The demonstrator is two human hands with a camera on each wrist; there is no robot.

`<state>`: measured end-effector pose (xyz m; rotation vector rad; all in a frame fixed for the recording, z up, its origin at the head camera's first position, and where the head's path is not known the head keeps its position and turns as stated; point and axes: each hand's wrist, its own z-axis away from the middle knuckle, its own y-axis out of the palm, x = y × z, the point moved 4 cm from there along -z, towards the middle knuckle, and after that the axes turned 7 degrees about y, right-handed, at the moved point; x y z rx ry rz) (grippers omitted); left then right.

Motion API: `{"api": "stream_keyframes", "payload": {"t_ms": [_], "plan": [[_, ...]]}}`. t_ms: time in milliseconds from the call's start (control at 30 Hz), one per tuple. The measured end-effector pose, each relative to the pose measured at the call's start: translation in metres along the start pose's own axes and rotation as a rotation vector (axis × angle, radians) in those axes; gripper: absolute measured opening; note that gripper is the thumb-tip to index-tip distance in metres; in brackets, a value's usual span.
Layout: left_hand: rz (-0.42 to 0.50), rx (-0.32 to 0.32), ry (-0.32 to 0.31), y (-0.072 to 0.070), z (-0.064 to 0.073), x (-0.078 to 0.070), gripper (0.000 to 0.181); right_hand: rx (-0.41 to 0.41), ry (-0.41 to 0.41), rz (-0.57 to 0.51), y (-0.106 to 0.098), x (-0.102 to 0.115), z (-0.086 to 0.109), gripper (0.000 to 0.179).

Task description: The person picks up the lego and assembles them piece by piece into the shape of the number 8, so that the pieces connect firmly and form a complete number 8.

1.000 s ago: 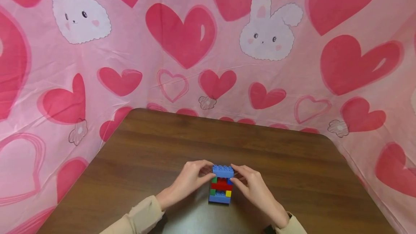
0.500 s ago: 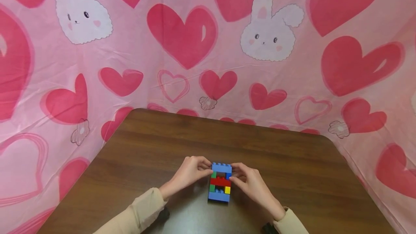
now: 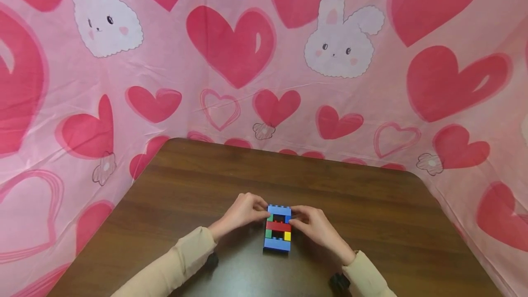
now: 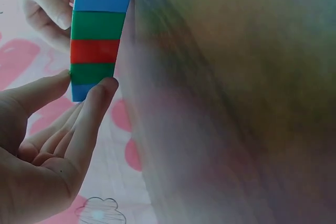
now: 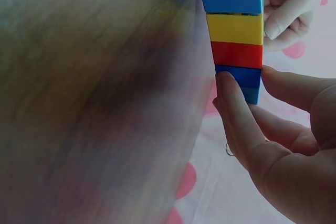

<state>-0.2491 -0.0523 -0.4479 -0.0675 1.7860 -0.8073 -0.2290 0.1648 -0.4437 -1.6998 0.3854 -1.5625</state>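
A narrow tower of toy building bricks [image 3: 278, 227] leans back over the table between both hands. Pale blue bricks form its base and top, and a red brick crosses the middle. Green and yellow bricks fill the lower gap's sides, green and dark blue the upper. My left hand [image 3: 246, 210] pinches the upper left end between thumb and fingers; in the left wrist view, the green and blue brick ends [image 4: 94, 73] sit at those fingertips. On the opposite side, my right hand [image 3: 315, 226] pinches the upper right end, by the dark blue brick [image 5: 239, 77].
The brown wooden table [image 3: 206, 173] extends behind and to both sides of the tower. A pink cloth [image 3: 231, 109] with hearts and rabbits hangs around its far edges. A dark band [image 3: 339, 282] shows below the right sleeve.
Both hands have tipped the tower's top backward, so its front face shows more and the top studs less. Hands and tower have shifted slightly up and left in the head view.
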Motion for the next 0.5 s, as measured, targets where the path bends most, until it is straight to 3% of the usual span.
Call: {"api": "stream_keyframes", "payload": {"t_ms": [500], "plan": [[-0.037,0.027,-0.022,0.0055,-0.0106,0.0071,0.024,0.082,0.041,0.0,0.0046,-0.0085,-0.0091,0.042]]}}
